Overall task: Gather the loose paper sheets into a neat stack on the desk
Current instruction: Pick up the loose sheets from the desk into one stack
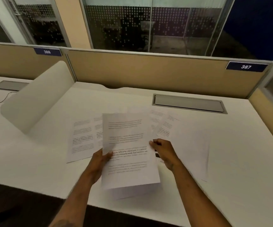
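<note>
Two-hand grip (129, 154) on upright sheets (129, 136)

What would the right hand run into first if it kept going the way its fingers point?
The right hand points left, so it would first meet the held sheet it already grips; depth beyond is unclear.

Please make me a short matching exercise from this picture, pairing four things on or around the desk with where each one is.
Things:
1. held sheets
2. printed sheet
3. cable hatch
4. label 387

Places:
A. set into the desk behind the papers
B. on the partition, at its right end
C. flat on the desk, left of the hands
D. between the left hand and the right hand

Pairs: 1-D, 2-C, 3-A, 4-B
</note>
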A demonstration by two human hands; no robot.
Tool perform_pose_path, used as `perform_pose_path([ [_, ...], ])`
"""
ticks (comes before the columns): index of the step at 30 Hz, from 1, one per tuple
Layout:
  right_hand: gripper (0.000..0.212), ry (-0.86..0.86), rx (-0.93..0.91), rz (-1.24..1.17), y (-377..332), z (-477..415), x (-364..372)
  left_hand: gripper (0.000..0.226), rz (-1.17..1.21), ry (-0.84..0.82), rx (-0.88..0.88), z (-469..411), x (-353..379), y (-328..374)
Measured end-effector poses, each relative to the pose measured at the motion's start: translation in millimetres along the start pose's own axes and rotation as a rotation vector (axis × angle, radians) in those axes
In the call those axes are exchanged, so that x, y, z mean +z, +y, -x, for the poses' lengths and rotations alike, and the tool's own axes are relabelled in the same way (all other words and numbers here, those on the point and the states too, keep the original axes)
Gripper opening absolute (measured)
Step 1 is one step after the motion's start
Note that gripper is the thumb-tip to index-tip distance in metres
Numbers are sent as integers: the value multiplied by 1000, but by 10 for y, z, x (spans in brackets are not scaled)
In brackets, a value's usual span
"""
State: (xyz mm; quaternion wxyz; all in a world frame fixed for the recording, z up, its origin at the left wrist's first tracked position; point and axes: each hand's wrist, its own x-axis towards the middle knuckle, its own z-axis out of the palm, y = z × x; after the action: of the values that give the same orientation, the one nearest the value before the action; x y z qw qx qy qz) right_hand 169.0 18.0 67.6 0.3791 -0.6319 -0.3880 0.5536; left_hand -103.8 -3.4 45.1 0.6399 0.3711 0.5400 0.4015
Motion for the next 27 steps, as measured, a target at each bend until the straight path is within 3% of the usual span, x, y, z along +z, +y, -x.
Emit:
perform_pose_path([
  [4,38,234,60,437,321,-50,163,31,-55,83,2,214,-517,-61],
  [7,61,227,169,724,683,16,293,29,-61,137,-3,302,-771,-101],
  [10,65,266,184,928,807,58,467,26,-44,159,-5,343,-925,-107],
  [14,63,311,331,752,790,-28,581,26,-8,159,3,324,-1050,-84],
  [18,53,221,359,504,750,-101,514,28,19,152,20,266,-1150,-26],
  [23,48,100,75,222,190,60,411,29,33,200,50,185,-1342,93],
  [27,44,187,-190,182,-292,273,70,27,30,239,89,129,-1471,217],
])
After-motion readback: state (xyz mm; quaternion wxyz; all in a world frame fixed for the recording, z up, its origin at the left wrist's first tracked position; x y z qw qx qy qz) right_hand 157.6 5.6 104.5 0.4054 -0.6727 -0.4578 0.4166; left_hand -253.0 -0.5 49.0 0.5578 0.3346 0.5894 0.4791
